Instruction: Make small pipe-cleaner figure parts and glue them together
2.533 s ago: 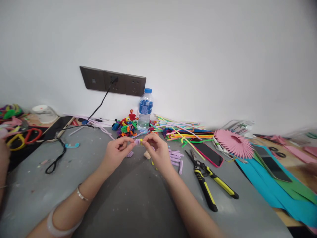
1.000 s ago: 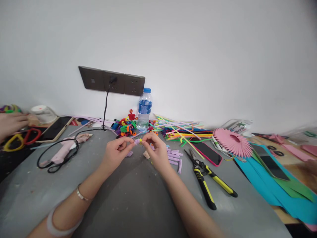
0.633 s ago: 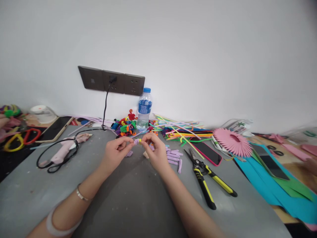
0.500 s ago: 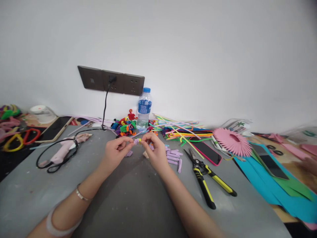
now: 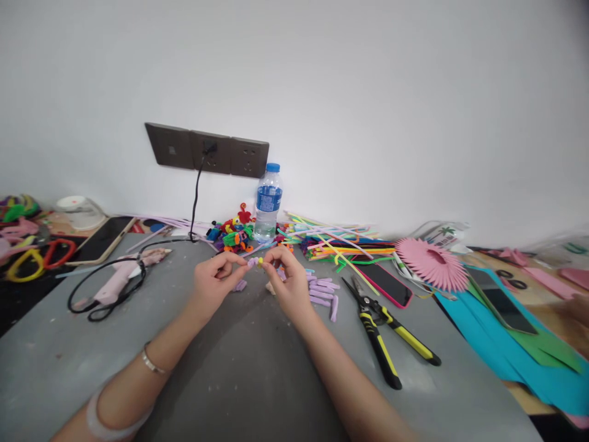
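My left hand [image 5: 212, 283] and right hand [image 5: 293, 285] pinch a small purple-and-yellow piece [image 5: 253, 262] between them; keeping it there calls for steady fingertips

Tabletop [image 5: 221, 380]: smooth grey surface, low sheen. Bottle [image 5: 268, 205]: clear, glossy plastic. Pipe cleaners [image 5: 322, 291]: fuzzy, matt. Shear blades [image 5: 356, 287]: metal. Phone screen [image 5: 386, 282]: smooth, glossy. Pleated rosette [image 5: 446, 270]: matt paper. Wall [image 5: 345, 110]: smooth, matt. Bracelet [image 5: 151, 361]: shiny metal.
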Tool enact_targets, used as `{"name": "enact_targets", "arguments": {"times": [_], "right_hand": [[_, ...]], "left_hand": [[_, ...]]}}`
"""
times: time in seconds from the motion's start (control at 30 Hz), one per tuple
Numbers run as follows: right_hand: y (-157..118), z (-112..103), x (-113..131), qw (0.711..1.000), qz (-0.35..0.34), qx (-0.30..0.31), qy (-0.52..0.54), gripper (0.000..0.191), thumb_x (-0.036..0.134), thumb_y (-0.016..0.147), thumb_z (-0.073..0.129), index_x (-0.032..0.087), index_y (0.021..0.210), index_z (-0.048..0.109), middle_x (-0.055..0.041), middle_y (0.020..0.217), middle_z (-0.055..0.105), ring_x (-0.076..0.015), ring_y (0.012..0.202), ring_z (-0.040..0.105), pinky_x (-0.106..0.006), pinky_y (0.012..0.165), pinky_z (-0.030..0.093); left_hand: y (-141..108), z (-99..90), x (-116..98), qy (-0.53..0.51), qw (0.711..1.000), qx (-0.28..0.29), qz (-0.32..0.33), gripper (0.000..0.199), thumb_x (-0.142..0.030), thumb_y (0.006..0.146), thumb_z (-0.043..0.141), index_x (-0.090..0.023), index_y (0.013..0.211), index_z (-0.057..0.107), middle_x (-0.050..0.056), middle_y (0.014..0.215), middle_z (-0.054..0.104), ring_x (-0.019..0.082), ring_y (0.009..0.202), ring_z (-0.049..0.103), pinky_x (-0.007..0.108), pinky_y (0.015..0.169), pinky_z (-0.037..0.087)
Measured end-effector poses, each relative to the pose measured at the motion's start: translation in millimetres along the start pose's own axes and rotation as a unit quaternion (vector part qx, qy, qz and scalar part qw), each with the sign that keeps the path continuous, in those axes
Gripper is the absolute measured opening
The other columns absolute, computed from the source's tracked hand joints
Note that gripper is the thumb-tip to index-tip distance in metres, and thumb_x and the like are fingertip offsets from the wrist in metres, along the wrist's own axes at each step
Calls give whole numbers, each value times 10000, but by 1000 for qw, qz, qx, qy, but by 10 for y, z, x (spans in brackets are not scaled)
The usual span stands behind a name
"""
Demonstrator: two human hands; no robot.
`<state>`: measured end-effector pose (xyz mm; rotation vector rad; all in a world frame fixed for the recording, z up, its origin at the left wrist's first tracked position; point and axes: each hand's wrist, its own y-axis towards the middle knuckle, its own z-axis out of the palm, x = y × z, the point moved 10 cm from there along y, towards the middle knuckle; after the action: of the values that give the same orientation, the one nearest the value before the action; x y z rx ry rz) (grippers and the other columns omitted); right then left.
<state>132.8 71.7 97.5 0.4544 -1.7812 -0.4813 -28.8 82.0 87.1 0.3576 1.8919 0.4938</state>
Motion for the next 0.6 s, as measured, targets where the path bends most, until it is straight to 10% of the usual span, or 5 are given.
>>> {"name": "enact_targets", "arguments": {"times": [0.43,0.6], "right_hand": [[-12,-41,48,999,-14,-23,18,110,202,897,534,210,788,541,-14,778,575,-165,746,519,-293,692,386],[-12,-26,24,1000,-20,-18,15,107,210,904,529,207,797,537,-17,779,571,-164,750,516,-290,692,391]], "left_hand": [[-11,-10,-117,-6,999,2,40,341,-226,797,640,-192,578,380,-86,537,319,68,477,290,198,483,267],[1,13,-160,-27,997,12,73,128,-231,816,665,-181,756,563,-38,687,531,91,606,497,193,580,422]]}}
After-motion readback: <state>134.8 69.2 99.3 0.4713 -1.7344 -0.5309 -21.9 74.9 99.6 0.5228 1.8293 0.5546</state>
